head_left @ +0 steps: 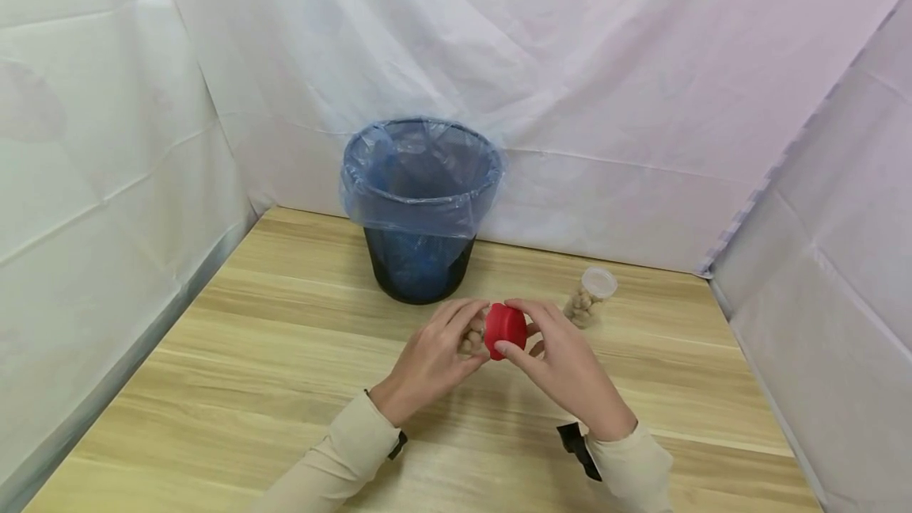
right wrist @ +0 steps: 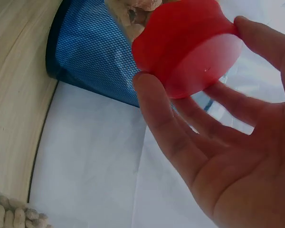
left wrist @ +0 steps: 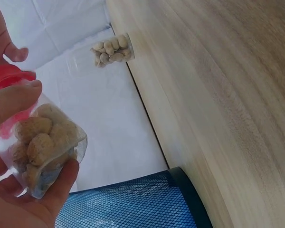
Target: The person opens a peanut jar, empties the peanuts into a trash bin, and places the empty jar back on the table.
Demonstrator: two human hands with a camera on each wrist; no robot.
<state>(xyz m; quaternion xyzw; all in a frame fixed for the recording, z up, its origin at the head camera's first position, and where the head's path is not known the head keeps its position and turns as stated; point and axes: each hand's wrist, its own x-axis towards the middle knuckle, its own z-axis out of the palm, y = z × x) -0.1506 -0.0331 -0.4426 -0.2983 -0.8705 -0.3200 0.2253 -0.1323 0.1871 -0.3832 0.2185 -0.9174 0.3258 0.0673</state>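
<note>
A small clear jar (left wrist: 52,142) of brown nuts, with a red lid (head_left: 506,330) on its end, is tilted sideways between both hands above the table. My left hand (head_left: 438,351) grips the jar body, fingers on one side and thumb on the other. At the lid, my right hand (head_left: 566,359) pinches the red rim between thumb and fingers, as the right wrist view shows up close. Most of the jar is hidden behind the left fingers in the head view. Beyond the right hand stands a second clear jar (head_left: 584,303) with a whitish lid, holding peanuts.
A dark mesh wastebasket (head_left: 420,260) lined with a blue plastic bag (head_left: 427,216) stands at the back of the wooden table (head_left: 235,386), left of the hands. White cloth (head_left: 606,101) hangs behind the table and on both sides.
</note>
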